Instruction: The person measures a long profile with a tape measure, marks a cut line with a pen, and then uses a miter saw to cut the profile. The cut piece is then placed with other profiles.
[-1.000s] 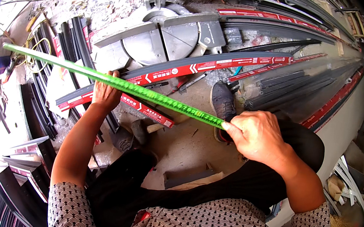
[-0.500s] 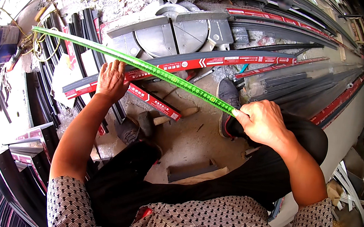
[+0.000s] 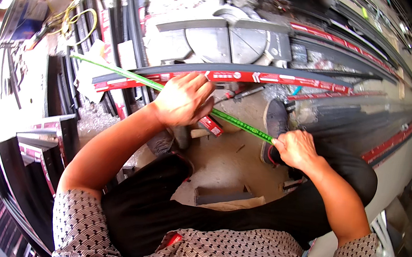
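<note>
A long green measuring tape (image 3: 243, 124) stretches slantwise from the far left to my right hand (image 3: 294, 148), which grips its near end. Across its middle lies my left hand (image 3: 185, 100), fingers curled closed around the tape and slightly blurred; the tape disappears beneath the palm. Just beyond my left hand, a long dark profile (image 3: 276, 71) with red printed film runs across, touching or close to the fingertips. A short red-filmed piece (image 3: 211, 125) shows beneath the tape. Beside my left foot a hammer's wooden handle (image 3: 200, 133) is partly visible.
A mitre saw (image 3: 212, 43) with a grey metal base stands beyond the profile. Dark profiles (image 3: 131, 25) lie on the left, others (image 3: 359, 109) on the right. A blue-and-white bucket (image 3: 25, 21) stands far left, near a yellow cord (image 3: 76, 23). An offcut (image 3: 223, 197) lies between my legs.
My left hand has moved right along the tape, from resting with fingers outstretched to curled over its middle. My right hand keeps hold of the tape's end. The whole view has shifted somewhat.
</note>
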Demonstrator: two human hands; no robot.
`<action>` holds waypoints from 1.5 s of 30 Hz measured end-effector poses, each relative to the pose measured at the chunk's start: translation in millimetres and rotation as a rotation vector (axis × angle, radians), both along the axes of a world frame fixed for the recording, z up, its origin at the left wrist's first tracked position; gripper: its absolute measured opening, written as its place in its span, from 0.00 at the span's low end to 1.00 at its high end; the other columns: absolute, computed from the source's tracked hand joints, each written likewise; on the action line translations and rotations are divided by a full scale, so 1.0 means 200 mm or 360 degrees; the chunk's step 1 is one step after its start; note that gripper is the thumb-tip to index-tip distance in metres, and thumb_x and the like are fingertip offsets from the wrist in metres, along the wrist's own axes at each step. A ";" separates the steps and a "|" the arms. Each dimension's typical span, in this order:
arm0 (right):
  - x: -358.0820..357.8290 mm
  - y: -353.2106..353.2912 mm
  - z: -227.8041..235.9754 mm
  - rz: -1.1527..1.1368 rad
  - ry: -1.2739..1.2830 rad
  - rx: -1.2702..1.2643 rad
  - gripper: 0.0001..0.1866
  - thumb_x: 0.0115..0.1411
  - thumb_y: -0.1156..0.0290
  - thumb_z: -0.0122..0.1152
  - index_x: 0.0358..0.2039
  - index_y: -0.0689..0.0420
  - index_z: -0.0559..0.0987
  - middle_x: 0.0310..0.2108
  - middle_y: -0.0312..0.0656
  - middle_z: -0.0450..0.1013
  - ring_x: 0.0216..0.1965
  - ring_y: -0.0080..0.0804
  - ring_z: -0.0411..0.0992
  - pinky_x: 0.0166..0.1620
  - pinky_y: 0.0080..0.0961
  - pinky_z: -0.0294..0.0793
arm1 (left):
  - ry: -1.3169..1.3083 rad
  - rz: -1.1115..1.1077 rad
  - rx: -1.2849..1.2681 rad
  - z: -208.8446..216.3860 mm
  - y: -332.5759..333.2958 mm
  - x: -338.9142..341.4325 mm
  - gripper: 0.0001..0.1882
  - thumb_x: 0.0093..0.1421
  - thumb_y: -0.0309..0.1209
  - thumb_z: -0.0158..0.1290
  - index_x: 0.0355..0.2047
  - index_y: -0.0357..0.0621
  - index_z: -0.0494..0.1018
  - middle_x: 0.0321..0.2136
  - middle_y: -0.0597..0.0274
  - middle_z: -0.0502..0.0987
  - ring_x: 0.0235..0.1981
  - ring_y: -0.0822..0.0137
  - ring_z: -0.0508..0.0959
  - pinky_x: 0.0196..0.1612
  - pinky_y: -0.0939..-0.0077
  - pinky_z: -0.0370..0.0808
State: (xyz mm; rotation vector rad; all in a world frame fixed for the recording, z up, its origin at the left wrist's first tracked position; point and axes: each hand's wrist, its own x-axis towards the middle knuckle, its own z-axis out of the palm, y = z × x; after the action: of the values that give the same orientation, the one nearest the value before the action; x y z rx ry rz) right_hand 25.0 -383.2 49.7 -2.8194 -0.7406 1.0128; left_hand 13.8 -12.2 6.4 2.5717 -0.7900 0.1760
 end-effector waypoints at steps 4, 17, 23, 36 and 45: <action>-0.02 0.01 -0.25 -0.0011 0.0064 0.0123 0.20 0.68 0.54 0.63 0.27 0.56 0.86 0.28 0.57 0.80 0.33 0.64 0.79 0.40 0.58 0.77 | 0.0144 0.0270 0.0191 -0.14 0.08 0.13 0.28 0.60 0.44 0.62 0.53 0.35 0.73 0.48 0.47 0.74 0.53 0.49 0.75 0.60 0.55 0.70; -0.12 0.18 -0.89 0.0131 0.0202 0.0168 0.19 0.70 0.54 0.60 0.30 0.55 0.85 0.34 0.49 0.81 0.41 0.57 0.80 0.45 0.53 0.78 | 0.0428 0.0578 0.0618 -0.56 0.17 0.14 0.24 0.60 0.32 0.56 0.55 0.34 0.72 0.49 0.47 0.77 0.57 0.50 0.77 0.63 0.52 0.71; -0.08 0.22 -1.04 0.0073 0.0240 0.0209 0.17 0.70 0.55 0.61 0.35 0.55 0.85 0.39 0.48 0.81 0.46 0.55 0.80 0.49 0.52 0.78 | 0.0334 0.0549 0.0621 -0.60 0.20 0.17 0.20 0.55 0.29 0.58 0.47 0.38 0.72 0.44 0.50 0.76 0.51 0.50 0.77 0.55 0.56 0.74; 0.06 0.26 -0.98 -0.1427 0.0742 0.1182 0.28 0.71 0.48 0.64 0.59 0.58 0.81 0.52 0.44 0.80 0.55 0.35 0.77 0.61 0.35 0.74 | 0.0595 0.0253 0.0582 -0.44 0.27 0.20 0.24 0.57 0.35 0.65 0.48 0.35 0.70 0.44 0.48 0.78 0.49 0.48 0.81 0.53 0.54 0.79; 0.39 0.31 -0.58 -0.2355 0.1092 0.3055 0.37 0.70 0.41 0.61 0.65 0.61 0.73 0.58 0.48 0.75 0.64 0.48 0.69 0.72 0.51 0.62 | 0.0206 0.0037 0.0305 -0.36 0.28 0.23 0.25 0.54 0.38 0.66 0.44 0.35 0.69 0.40 0.46 0.78 0.42 0.47 0.82 0.45 0.55 0.81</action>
State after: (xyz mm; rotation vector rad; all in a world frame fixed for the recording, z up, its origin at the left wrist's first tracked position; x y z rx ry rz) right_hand 103.3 -321.1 -66.7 -0.6356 0.4246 0.3040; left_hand 59.4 43.1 -66.3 2.7394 -0.7615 -0.0616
